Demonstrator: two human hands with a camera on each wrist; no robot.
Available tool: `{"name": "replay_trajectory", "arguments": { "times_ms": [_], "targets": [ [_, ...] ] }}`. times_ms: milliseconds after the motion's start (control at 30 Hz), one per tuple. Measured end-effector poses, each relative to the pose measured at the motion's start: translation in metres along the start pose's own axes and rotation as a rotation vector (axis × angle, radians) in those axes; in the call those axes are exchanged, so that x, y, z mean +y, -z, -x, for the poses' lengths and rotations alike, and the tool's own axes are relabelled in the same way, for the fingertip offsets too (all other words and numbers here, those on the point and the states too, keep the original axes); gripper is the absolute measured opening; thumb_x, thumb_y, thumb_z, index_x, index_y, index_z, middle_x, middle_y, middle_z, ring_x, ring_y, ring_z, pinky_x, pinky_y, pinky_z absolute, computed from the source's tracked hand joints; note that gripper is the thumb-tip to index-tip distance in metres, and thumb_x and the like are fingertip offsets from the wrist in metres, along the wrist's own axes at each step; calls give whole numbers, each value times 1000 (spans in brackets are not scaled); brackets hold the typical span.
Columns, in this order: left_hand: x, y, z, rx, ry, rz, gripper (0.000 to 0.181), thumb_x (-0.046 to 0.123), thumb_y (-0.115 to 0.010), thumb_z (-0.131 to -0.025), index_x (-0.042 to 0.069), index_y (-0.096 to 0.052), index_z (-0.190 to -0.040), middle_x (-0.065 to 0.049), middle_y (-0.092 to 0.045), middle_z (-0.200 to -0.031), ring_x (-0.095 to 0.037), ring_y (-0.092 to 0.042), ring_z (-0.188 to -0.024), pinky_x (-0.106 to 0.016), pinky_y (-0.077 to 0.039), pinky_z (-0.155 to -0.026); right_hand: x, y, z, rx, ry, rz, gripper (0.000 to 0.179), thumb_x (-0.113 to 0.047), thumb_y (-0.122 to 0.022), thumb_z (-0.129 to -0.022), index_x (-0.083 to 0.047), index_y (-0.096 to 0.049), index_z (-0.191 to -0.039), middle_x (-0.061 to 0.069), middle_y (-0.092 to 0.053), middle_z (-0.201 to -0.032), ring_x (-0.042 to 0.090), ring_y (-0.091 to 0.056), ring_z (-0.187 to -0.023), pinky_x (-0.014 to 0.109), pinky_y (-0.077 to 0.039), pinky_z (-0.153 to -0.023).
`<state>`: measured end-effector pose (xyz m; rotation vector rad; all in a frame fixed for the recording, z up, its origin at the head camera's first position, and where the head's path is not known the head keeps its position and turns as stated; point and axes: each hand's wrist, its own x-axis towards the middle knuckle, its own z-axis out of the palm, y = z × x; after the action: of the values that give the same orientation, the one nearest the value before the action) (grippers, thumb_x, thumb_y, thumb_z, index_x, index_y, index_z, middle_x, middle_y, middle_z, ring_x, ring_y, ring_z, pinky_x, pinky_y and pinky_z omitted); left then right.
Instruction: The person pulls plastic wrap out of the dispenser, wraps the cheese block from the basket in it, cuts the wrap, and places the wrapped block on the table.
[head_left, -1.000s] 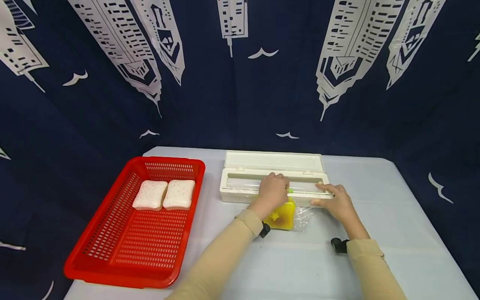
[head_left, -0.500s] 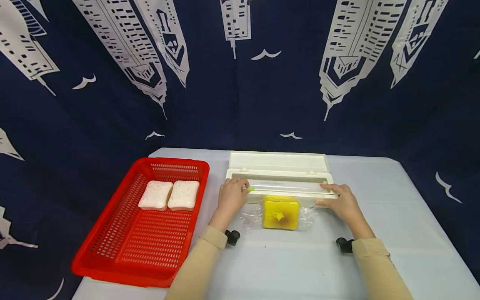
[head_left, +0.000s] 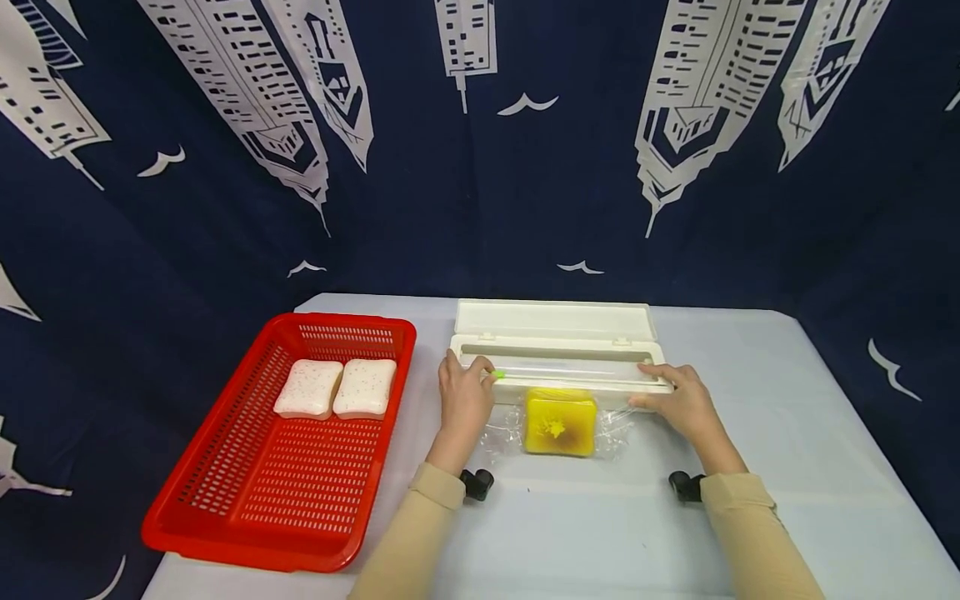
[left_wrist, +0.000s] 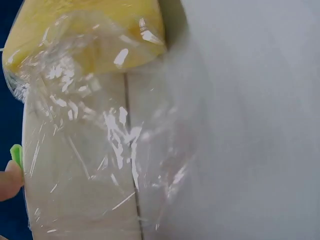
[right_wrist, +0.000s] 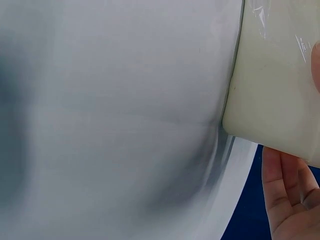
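A white plastic-wrap dispenser (head_left: 517,393) lies at the table's back with its lid (head_left: 555,319) raised and a clear roll inside. My left hand (head_left: 463,404) pinches the small green slider (head_left: 497,375) near the left end of its front edge; the left wrist view shows a fingertip against the slider (left_wrist: 16,155). At the right end, my right hand (head_left: 684,404) grips the dispenser, thumb in front and fingers over the top. Just before it sits a yellow bread-slice-shaped block (head_left: 558,423) with a browned patch, covered by clear film (left_wrist: 115,135) that spreads crumpled on both sides.
On the left stands a red perforated basket (head_left: 375,492) holding two white speckled bread-slice-shaped pieces (head_left: 365,388) side by side. Everything rests on a white-covered table (head_left: 585,533), with a dark blue patterned cloth (head_left: 420,208) hanging behind it.
My left hand has slid from the dispenser's middle to its left end with the green slider, uncovering the yellow block. The right hand has kept its grip on the right end.
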<state>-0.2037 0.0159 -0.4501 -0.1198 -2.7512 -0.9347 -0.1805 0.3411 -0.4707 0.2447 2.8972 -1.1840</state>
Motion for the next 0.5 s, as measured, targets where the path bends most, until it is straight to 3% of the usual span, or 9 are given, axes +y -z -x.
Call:
{"name": "replay_trajectory", "arguments": {
  "times_ms": [100,233,367,500],
  "targets": [
    [-6,5,-1,20,-12,4,6,8,-70,-89,7,-68,-94,-42,-45,-136,-54,-48,-126,-57,-45,-102,-2,1,0,-6,0,4,82,-40,-84,-74,-7,-51,-142,28,-43,-125,42,-46,-108,60,-40,-98],
    [-17,9,-2,57,-29,21,7,-1,-70,-86,3,-65,-90,-31,-59,-129,-44,-60,-118,-51,-51,-95,-2,3,1,-19,-7,9,83,-42,-83,-76,-7,-49,-143,28,-42,-127,43,-45,-109,61,-40,-97],
    [-24,11,-3,54,-52,28,6,-4,-67,-87,-1,-64,-91,-25,-63,-126,-39,-63,-116,-47,-53,-94,-1,3,1,-22,-9,4,84,-42,-83,-76,-8,-48,-144,27,-42,-125,42,-45,-107,60,-41,-96],
    [-30,12,-4,71,-92,8,9,-4,-68,-87,0,-62,-92,-19,-69,-107,-34,-69,-101,-43,-57,-84,0,1,-2,-23,-6,5,84,-43,-83,-75,-8,-49,-144,26,-43,-124,41,-46,-106,60,-41,-96]
  ]
}}
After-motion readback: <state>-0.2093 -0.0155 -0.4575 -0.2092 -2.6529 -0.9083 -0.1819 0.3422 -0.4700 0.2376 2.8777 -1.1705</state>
